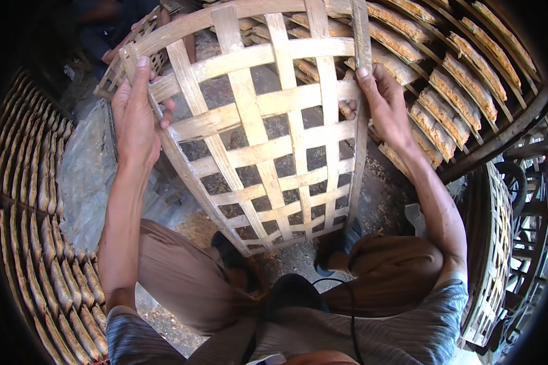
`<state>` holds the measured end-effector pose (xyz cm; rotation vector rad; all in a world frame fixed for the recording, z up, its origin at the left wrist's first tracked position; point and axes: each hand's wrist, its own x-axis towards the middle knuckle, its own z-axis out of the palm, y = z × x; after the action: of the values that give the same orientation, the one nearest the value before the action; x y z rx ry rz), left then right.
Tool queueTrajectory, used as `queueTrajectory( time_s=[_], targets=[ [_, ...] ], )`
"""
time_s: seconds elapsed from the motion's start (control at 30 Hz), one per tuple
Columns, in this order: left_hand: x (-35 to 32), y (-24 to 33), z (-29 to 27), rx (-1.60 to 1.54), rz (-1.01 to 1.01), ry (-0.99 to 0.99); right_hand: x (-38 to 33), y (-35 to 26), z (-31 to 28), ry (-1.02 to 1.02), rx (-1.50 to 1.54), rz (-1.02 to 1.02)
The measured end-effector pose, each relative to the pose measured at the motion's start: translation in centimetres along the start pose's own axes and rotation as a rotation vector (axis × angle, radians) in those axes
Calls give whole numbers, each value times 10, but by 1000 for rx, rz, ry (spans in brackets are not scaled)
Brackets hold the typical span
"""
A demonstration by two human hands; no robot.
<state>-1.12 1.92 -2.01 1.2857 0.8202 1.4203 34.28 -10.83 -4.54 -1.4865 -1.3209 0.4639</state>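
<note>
A woven bamboo rack [249, 115], an open lattice of pale flat strips in a wooden frame, stands tilted in front of me. Its lower end reaches down between my feet. My left hand [139, 109] is closed round the left side bar, thumb on top near the upper corner. On the opposite bar my right hand [380, 100] is closed too, with its thumb against the wood and fingertips showing behind the lattice.
Shelves of stacked trays with orange-white slabs [450, 103] rise at the upper right, and similar rows [55, 267] line the left. A grey plastic sheet [91, 176] hangs at left. More lattice racks [493, 255] lean at right. Another person [103, 36] sits beyond, by a smaller-looking rack.
</note>
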Motion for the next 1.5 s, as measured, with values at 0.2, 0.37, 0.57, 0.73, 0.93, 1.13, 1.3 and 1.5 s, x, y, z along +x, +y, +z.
queueTrajectory(
  time_s=[0.2,0.37,0.57,0.73,0.93,1.13,1.3,1.5],
  targets=[
    [14,0,-1,24,15,49,10,19,-32,-372,135,39],
    [10,-3,1,69,7,39,9,21,-36,-511,90,132],
    [7,-7,1,34,42,-63,8,16,-20,-155,330,87],
    [3,-10,7,30,17,-77,8,14,-16,-122,409,-15],
    [2,-16,8,73,50,-24,12,33,-20,-301,26,-49],
    [-3,-17,14,87,89,-12,7,43,-22,-242,-14,-69],
    [-12,-10,15,153,175,-47,7,12,-32,-96,397,-26],
    [-12,-15,18,202,189,-60,9,11,-47,-152,490,-74]
  ],
)
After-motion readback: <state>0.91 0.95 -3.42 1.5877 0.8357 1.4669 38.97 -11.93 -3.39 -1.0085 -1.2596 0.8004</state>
